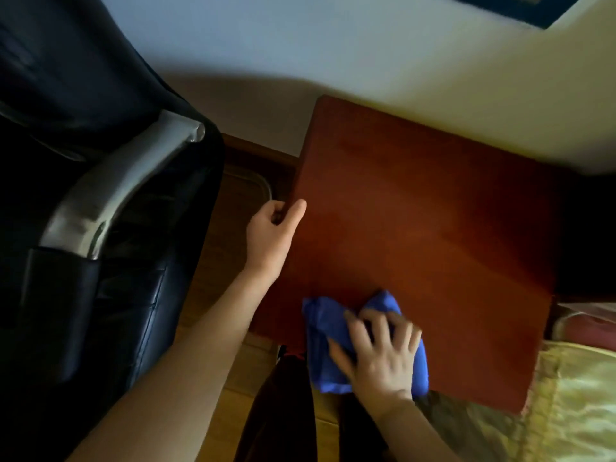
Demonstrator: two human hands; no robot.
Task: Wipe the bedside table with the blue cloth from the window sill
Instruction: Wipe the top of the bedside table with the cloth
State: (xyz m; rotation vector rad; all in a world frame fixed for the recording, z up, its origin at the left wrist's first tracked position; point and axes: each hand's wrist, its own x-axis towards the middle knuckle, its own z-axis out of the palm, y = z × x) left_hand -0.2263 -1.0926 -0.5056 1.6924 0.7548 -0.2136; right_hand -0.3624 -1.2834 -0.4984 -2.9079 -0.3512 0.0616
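So on the far left there's a black leather chair with a chrome armrest (110, 201). Left grip (271, 236) is curled around the left edge of the reddish-brown wooden bench (433, 211), thumb on top. Right grip (380, 353) is spread flat, pressing the crumpled blue cloth (328, 331) onto the bench's near edge. Yellow satin bedspread (573, 405) far right.

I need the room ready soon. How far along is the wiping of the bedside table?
Done: the blue cloth is already on the bedside table. In hand: the right hand presses it at the near edge while the left hand grips the side edge. Left: how much remains unwiped cannot be told.
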